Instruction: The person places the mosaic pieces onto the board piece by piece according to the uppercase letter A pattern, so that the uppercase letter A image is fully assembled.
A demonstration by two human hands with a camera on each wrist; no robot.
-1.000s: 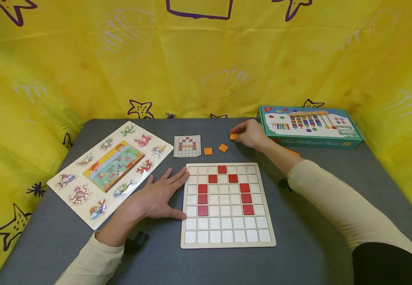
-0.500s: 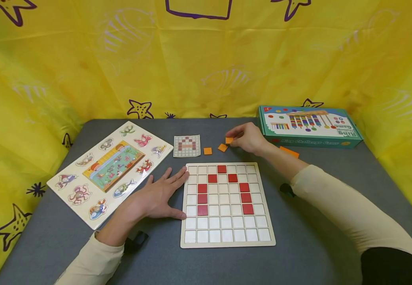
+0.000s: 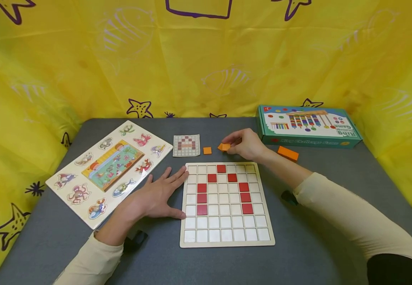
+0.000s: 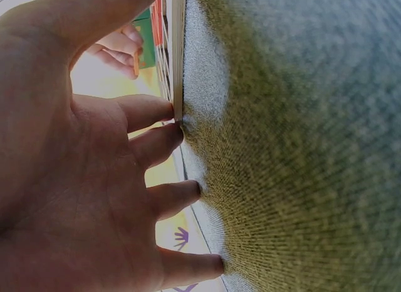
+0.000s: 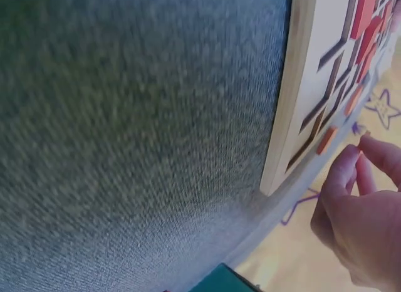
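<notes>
A wooden grid board (image 3: 223, 233) lies flat mid-table, with white squares and several red tiles in an arch shape. My left hand (image 3: 161, 196) rests at its left edge, fingers spread; in the left wrist view the fingertips of this left hand (image 4: 94, 173) touch the cloth and the board's side. Beyond the board, my right hand (image 3: 247, 145) pinches a square orange tile (image 3: 226, 147) between thumb and fingers. A second orange tile lies right beside it, partly covered. Another orange tile (image 3: 207, 150) lies flat to the left, near a small pattern card (image 3: 186, 145).
A peg puzzle board (image 3: 93, 219) with sea animals lies at the left on the grey table (image 3: 305, 253). At the back right stands a green Ring Challenge Game box (image 3: 309, 126). A block of stacked orange tiles (image 3: 288, 153) sits before it. Yellow cloth surrounds the table.
My right hand has moved left and nearer with the orange tile, up to the tile lying there. The orange stack has come into fuller view. My left hand has stayed put.
</notes>
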